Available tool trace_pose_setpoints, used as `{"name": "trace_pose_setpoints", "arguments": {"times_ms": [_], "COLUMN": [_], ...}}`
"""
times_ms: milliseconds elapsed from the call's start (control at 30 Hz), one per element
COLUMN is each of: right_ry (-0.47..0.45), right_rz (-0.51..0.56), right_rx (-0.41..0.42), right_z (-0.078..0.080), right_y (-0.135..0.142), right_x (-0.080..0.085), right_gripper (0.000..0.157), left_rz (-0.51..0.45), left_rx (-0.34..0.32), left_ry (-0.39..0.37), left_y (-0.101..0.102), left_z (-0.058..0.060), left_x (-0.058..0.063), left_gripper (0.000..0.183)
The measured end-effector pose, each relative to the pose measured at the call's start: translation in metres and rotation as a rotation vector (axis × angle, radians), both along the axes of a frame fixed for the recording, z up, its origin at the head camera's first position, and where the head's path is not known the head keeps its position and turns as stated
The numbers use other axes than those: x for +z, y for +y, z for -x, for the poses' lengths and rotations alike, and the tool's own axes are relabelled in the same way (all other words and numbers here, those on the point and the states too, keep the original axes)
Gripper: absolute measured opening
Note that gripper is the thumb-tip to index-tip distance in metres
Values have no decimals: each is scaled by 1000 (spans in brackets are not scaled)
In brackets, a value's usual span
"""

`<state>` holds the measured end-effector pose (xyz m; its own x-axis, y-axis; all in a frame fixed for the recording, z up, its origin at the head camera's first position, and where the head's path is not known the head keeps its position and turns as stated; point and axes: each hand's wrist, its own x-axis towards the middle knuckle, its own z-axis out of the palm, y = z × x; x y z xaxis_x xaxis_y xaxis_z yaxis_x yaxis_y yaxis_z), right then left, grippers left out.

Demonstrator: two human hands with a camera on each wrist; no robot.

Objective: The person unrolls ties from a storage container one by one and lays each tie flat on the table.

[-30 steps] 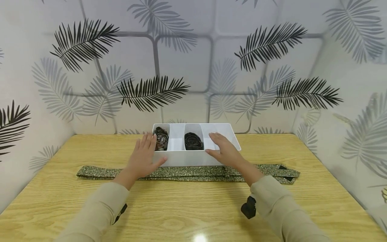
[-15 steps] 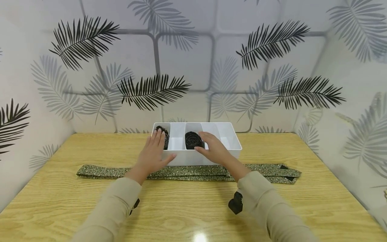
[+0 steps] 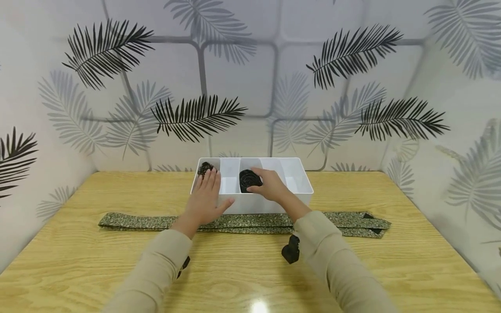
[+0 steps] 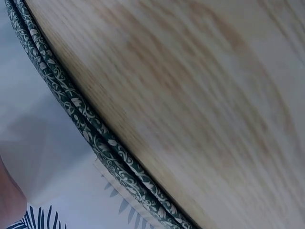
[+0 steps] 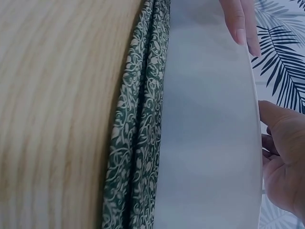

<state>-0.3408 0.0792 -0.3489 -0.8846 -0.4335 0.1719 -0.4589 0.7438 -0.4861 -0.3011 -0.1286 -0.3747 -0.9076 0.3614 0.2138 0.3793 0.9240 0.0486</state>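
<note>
A white box [image 3: 254, 204] with several compartments stands at the back of the table. My right hand [image 3: 274, 187] holds a black rolled-up necktie [image 3: 246, 179] in a middle compartment, thumb at the front and fingers behind. In the right wrist view, that hand's fingers [image 5: 272, 143] are curled behind the box wall, which hides the roll. My left hand [image 3: 205, 200] lies with straight fingers over the front wall at the leftmost compartment, partly covering a dark patterned roll [image 3: 205, 167]. A green floral necktie [image 3: 242, 222], folded double, lies lengthwise before the box.
The wooden table [image 3: 242, 269] reaches back to a leaf-patterned wall [image 3: 238, 82]. Both forearms cross over the tie, whose pointed ends lie to the right. White dividers separate the box's compartments.
My right hand has moved left from the right-hand compartments onto the black roll. My left hand has shifted right, from beside the box to over its front left part.
</note>
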Motion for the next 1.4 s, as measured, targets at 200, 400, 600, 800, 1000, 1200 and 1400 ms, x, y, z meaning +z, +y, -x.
{"name": "trace_pose_setpoints", "arguments": {"times_ms": [200,400,600,800,1000,1200,1400], "right_ry": [-50,104,255,149,46,68,115], "right_rz": [-134,-343,-564,-711,-668,-608,-467], "right_rx": [-27,10,-22,12,-34,-44,-60], "right_z": [12,95,203,137,43,36,33], "right_y": [-8,-5,6,-16,-31,-28,-27], "right_x": [6,-59,-146,-82,-2,-1,1], "right_gripper": [75,87,88,54,37,44,49], "left_rz": [-2,13,28,46,16,18,36], "left_rx": [-5,9,4,25,12,16,22], "left_ry": [7,-11,-9,3,11,0,-2], "left_y": [0,0,5,1,0,1,0], "left_z": [-1,-1,1,1,1,-1,1], "left_x": [2,3,3,-1,-2,-2,-1], "left_gripper": [79,72,69,68,68,68,68]}}
